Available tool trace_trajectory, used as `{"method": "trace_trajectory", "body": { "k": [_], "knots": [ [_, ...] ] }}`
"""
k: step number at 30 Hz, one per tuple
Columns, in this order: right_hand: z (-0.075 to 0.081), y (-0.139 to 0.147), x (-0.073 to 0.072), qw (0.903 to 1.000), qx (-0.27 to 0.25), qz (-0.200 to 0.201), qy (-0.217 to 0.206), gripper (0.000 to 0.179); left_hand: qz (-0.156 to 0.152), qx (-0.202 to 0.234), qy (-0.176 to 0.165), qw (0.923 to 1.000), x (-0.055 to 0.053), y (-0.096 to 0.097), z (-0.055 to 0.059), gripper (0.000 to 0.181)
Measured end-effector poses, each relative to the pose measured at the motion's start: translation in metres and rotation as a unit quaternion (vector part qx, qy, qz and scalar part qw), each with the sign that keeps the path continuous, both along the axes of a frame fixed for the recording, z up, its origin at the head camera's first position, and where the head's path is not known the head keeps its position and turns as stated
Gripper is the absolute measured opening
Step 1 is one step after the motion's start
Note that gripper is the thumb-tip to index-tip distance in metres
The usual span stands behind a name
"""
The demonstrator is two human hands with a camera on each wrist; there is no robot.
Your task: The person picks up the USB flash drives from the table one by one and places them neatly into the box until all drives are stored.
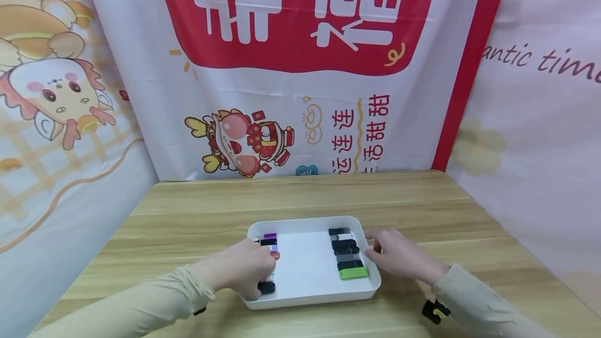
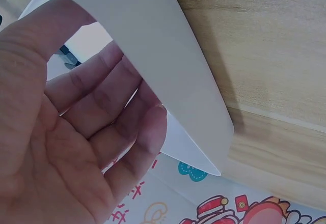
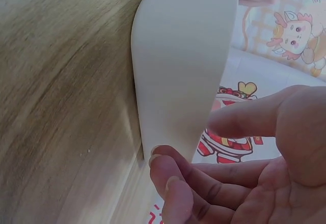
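Note:
A shallow white tray (image 1: 307, 301) lies on the table with a row of small sticks along each short side; they look like USB flash drives. My left hand (image 1: 241, 267) reaches over the tray's left wall, fingers bent down among the left row. A black stick (image 1: 266, 288) lies by its thumb, and purple and black ones show beyond the knuckles. In the left wrist view the wall hides the fingertips, so I cannot tell whether they pinch a stick. My right hand (image 1: 396, 254) is beside the right wall, loosely bent, with thumb tip at the rim and the other fingertips outside.
The right row holds several black and grey sticks and a green stick (image 1: 353, 273) at its near end. Around the tray is the wood-grain table (image 1: 197, 207). Printed cloths (image 1: 300, 87) hang behind it and at both sides.

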State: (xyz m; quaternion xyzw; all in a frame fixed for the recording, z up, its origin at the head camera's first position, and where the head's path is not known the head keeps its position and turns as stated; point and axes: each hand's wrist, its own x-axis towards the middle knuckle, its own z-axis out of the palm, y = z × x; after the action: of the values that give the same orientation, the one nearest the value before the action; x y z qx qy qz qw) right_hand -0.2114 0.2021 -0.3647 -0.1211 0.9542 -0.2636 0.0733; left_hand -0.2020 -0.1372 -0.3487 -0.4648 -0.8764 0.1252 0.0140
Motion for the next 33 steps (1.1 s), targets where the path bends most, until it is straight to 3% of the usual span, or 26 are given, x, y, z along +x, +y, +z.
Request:
{"method": "trace_trajectory", "body": {
  "k": [22,28,33],
  "knots": [
    [0.01,0.012,0.003,0.9991,-0.01,0.0,0.042,0.036,0.008,-0.021,0.02,0.9995,0.001,0.009,-0.001,0.034],
    [0.01,0.014,0.004,0.9986,-0.024,0.024,0.04,0.037,0.015,0.008,0.005,0.9998,0.0,-0.002,-0.005,0.037],
    [0.01,0.015,0.007,0.9983,-0.041,0.024,0.034,0.036,0.028,0.086,-0.024,0.9956,0.004,-0.013,-0.002,0.042]
  ]
}}
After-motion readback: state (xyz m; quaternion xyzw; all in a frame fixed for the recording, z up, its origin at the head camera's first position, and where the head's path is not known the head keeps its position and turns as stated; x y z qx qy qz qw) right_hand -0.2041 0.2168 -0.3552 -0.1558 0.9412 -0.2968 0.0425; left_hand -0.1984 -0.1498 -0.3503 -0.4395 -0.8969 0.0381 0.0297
